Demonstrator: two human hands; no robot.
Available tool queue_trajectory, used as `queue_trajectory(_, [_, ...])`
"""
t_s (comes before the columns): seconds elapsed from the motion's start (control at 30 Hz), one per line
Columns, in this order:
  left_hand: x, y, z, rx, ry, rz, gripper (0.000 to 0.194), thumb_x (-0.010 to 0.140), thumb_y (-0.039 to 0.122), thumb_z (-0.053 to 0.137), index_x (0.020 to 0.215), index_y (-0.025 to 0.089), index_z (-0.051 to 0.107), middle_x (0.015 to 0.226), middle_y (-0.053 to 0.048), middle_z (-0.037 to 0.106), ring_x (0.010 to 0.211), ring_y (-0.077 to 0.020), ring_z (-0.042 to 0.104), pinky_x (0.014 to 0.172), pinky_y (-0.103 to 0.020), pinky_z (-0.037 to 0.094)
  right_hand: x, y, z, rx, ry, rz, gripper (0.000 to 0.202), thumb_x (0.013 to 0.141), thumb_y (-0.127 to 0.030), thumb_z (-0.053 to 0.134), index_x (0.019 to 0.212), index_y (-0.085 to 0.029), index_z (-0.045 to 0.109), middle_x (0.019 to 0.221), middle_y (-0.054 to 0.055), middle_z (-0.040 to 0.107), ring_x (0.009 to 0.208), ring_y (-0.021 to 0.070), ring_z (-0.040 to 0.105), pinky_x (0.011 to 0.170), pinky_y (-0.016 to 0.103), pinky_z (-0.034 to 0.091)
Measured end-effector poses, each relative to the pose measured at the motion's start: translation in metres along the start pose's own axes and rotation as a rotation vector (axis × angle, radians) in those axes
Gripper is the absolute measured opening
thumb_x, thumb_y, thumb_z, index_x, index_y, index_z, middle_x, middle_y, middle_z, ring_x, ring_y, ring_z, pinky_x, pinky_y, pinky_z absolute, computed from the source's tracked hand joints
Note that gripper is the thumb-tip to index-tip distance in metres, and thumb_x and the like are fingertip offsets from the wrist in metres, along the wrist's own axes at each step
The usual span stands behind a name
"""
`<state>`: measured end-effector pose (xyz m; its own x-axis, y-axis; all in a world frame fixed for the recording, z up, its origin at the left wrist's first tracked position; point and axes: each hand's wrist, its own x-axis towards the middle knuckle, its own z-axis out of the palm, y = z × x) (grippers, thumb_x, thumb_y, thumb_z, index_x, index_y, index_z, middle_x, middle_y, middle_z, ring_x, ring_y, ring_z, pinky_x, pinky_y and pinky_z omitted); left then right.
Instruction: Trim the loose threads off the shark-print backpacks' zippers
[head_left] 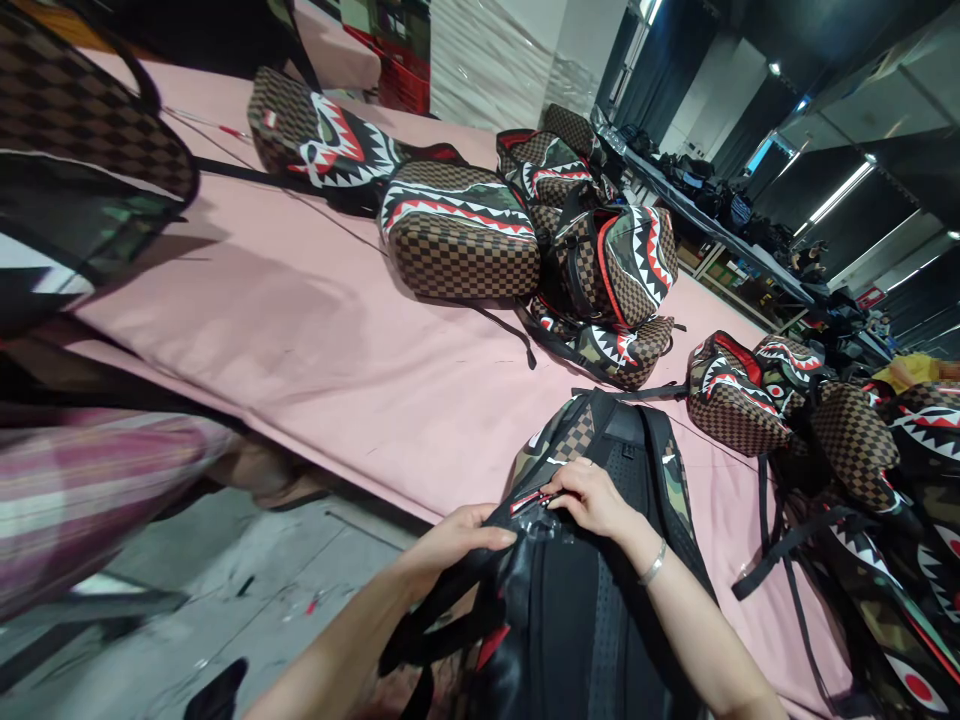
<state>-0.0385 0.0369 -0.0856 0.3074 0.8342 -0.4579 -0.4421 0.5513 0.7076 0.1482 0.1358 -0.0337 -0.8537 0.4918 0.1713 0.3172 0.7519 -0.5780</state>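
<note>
A backpack (566,620) lies in front of me with its black padded back panel up. Brown checks and camouflage show along its far sides. My left hand (480,530) is closed at the left edge, thumb on top, gripping a black shoulder strap (442,600). Beside it, my right hand (592,497) bends over the panel with fingertips pinched together near a small red-and-white label (525,503). What exactly those fingertips hold is too small to make out. Some clear, shiny plastic film (547,530) shows just below them.
The pink-covered table (300,300) stretches away from me. Several checked shark-mouth backpacks (465,235) lie across its middle, and more are piled at the right (855,440). At the left are a large checked bag (82,130) and a person's plaid sleeve (97,490).
</note>
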Motion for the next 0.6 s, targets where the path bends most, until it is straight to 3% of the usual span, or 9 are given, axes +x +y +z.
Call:
queue_trajectory(0.1, [-0.001,0.002,0.0,-0.008,-0.015,0.004,0.036,0.047,0.032,0.077,0.077,0.015,0.068,0.069,-0.005,0.068,0.061,-0.0195,0.06,0.06,-0.029,0.046,-0.001,-0.007,0.006,0.165,0.11,0.038,0.02,0.085,-0.038,0.056,0.082,-0.019,0.062,0.082,0.005,0.063,0.079,0.0174,0.056,0.078,0.031,0.042])
queue_trajectory(0.23, [-0.005,0.009,-0.007,0.097,-0.06,0.007,0.04,0.053,0.04,0.076,0.084,0.015,0.068,0.078,-0.006,0.07,0.07,-0.022,0.062,0.067,-0.03,0.048,-0.013,-0.01,0.006,0.482,0.457,0.265,0.018,0.079,-0.035,0.061,0.087,-0.019,0.059,0.083,0.003,0.06,0.077,0.0156,0.057,0.073,0.028,0.046])
queue_trajectory(0.33, [-0.003,0.015,-0.023,0.276,0.005,0.111,0.039,0.057,0.045,0.073,0.081,0.014,0.068,0.072,-0.004,0.068,0.069,-0.0215,0.061,0.066,-0.029,0.047,-0.034,-0.005,0.001,0.537,0.651,0.434,0.018,0.077,-0.031,0.06,0.091,-0.019,0.057,0.09,0.004,0.06,0.085,0.0161,0.058,0.079,0.028,0.045])
queue_trajectory(0.4, [0.002,0.017,-0.033,0.404,0.08,0.217,0.038,0.06,0.047,0.069,0.078,0.014,0.066,0.069,-0.004,0.066,0.067,-0.0217,0.06,0.065,-0.03,0.047,-0.052,-0.003,0.001,0.485,0.676,0.516,0.017,0.077,-0.029,0.058,0.09,-0.018,0.057,0.09,0.005,0.06,0.087,0.0169,0.058,0.081,0.029,0.045])
queue_trajectory(0.47, [0.007,0.017,-0.036,0.589,0.235,0.344,0.035,0.063,0.043,0.066,0.082,0.014,0.064,0.075,-0.006,0.065,0.073,-0.0232,0.06,0.07,-0.033,0.047,-0.067,-0.004,0.005,0.381,0.625,0.581,0.015,0.077,-0.028,0.058,0.089,-0.017,0.058,0.086,0.004,0.061,0.083,0.0168,0.058,0.077,0.028,0.046])
queue_trajectory(0.53, [0.012,0.015,-0.029,0.843,0.454,0.514,0.034,0.065,0.033,0.063,0.094,0.015,0.062,0.09,-0.008,0.065,0.086,-0.0258,0.058,0.08,-0.037,0.045,-0.078,-0.01,0.013,0.232,0.535,0.623,0.014,0.078,-0.025,0.057,0.09,-0.018,0.058,0.084,0.003,0.061,0.079,0.0165,0.058,0.074,0.028,0.046])
queue_trajectory(0.6, [0.014,0.012,-0.015,1.081,0.543,0.676,0.036,0.07,0.022,0.053,0.105,0.018,0.059,0.101,-0.009,0.062,0.096,-0.0257,0.055,0.087,-0.039,0.042,-0.083,-0.021,0.021,0.06,0.452,0.624,0.014,0.079,-0.02,0.056,0.092,-0.019,0.059,0.084,0.002,0.061,0.078,0.0165,0.057,0.073,0.027,0.045])
